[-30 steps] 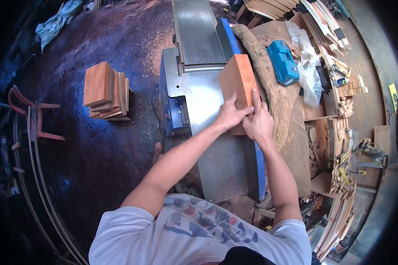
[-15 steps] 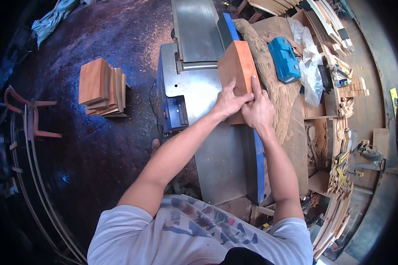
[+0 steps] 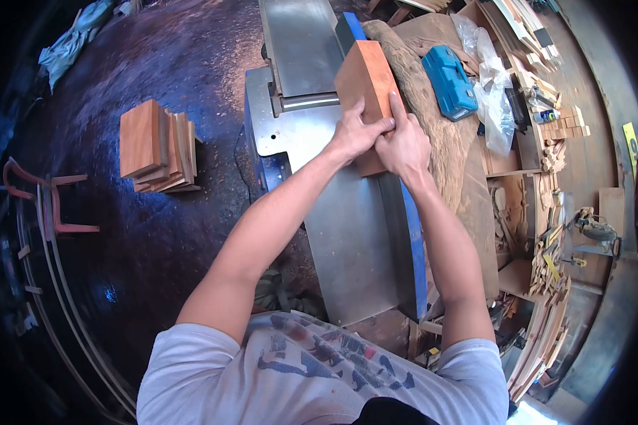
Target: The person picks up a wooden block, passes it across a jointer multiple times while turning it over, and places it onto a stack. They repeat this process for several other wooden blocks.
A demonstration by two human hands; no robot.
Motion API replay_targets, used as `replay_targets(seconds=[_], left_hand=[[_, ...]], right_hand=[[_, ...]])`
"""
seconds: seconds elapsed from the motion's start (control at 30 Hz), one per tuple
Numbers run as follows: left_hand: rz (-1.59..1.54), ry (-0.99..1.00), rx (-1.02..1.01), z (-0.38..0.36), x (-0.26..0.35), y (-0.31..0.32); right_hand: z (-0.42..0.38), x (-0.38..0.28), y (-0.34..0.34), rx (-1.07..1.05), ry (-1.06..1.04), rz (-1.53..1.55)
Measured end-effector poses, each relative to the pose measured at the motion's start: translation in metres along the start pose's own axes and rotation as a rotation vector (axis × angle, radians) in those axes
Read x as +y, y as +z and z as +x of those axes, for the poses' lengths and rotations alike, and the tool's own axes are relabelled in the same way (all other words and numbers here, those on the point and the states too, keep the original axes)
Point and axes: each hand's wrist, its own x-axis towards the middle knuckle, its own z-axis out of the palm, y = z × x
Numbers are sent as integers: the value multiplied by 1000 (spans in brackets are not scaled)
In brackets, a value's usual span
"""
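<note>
A thick reddish-brown wooden board (image 3: 354,79) stands on its edge on the metal jointer (image 3: 354,248), near the blue-edged fence (image 3: 412,255). Its far part stands beside the cutter gap (image 3: 308,101). My left hand (image 3: 354,134) is pressed on the board's broad left face, thumb toward the top edge. Around the near end and top edge, my right hand (image 3: 406,145) grips the board with its index finger stretched forward. The two thumbs nearly meet. The board's lower edge is partly hidden by my left hand.
A stack of similar boards (image 3: 140,138) stands on the floor at left, near a reddish chair frame (image 3: 49,202). Right of the jointer lie a rough log (image 3: 422,106), a blue tool case (image 3: 448,81) and clear plastic (image 3: 495,106). Shelves with wood offcuts (image 3: 546,262) line the right.
Both hands have slid the board forward along the jointer, past the cutter gap. The grip looks much the same. The camera view has shifted slightly.
</note>
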Motion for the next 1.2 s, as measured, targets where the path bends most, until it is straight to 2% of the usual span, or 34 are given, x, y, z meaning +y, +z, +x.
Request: replay_targets(seconds=[0.23, 0.37, 0.53, 0.8, 0.93, 1.03, 1.13, 1.2], left_hand=[[-142, 4, -126, 27, 19, -19], [139, -40, -120, 55, 28, -33], [116, -64, -200, 63, 48, -44], [122, -106, -207, 83, 57, -54], [37, -48, -161, 101, 54, -60], [137, -86, -211, 110, 62, -66], [88, -75, -249, 120, 63, -71], [108, -82, -199, 126, 63, -72]], right_hand=[[33, -8, 4, 8, -4, 0], [50, -17, 1, -18, -16, 8], [70, -20, 5, -18, -43, 20], [97, -26, 12, 34, -60, -17], [115, -30, 15, 52, -71, -3], [125, -35, 16, 60, -78, -4], [134, -39, 16, 54, -80, -10], [142, -40, 18, 58, -87, -9]])
